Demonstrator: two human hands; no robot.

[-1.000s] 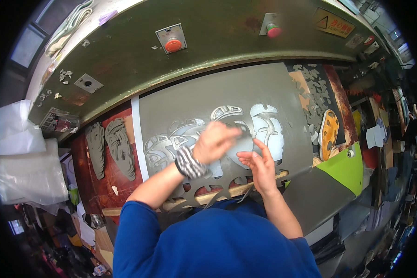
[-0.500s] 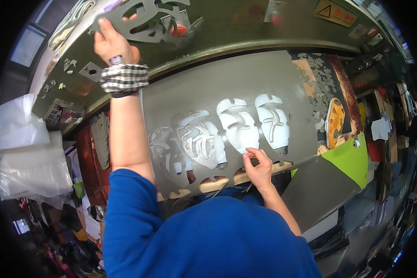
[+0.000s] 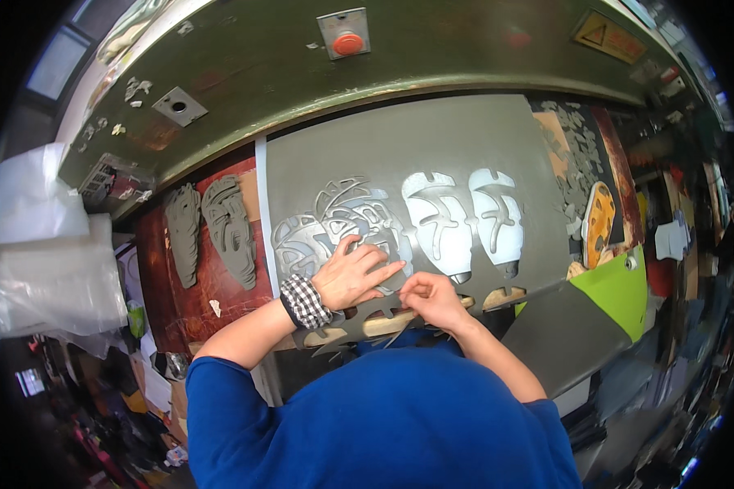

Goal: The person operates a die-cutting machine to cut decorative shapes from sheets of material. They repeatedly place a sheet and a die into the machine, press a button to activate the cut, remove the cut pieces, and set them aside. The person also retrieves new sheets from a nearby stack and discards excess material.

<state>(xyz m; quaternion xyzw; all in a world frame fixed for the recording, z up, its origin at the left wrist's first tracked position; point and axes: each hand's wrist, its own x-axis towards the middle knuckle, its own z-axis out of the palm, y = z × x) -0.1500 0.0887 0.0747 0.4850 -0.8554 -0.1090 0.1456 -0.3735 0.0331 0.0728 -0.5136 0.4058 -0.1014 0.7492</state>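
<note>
A large grey sheet (image 3: 400,134) lies before me, with sole-shaped cut-outs along its near side. My left hand (image 3: 352,275) rests palm down, fingers spread, on a cluster of overlapping grey cut pieces (image 3: 347,208) at the sheet's left. Beside its fingertips, my right hand (image 3: 434,300) is closed in a pinch at the sheet's near edge; whatever is between those fingers is hidden. To the right are a cut-out (image 3: 439,232) and a second cut-out (image 3: 497,218), both showing pale blue-white through the grey.
Sole-shaped grey pieces (image 3: 230,232) and a stack (image 3: 183,236) lie on the red board at left. A green machine beam (image 3: 253,90) with a red button (image 3: 348,44) spans the far side. Grey scraps (image 3: 577,155), an orange sole-shaped piece (image 3: 597,224) and a lime-green sheet (image 3: 616,285) are at right.
My left hand has come down from the far beam, where it held a grey cut piece, onto the sheet. Another grey piece now shows on the red board. My right hand has shifted left and nearer.
</note>
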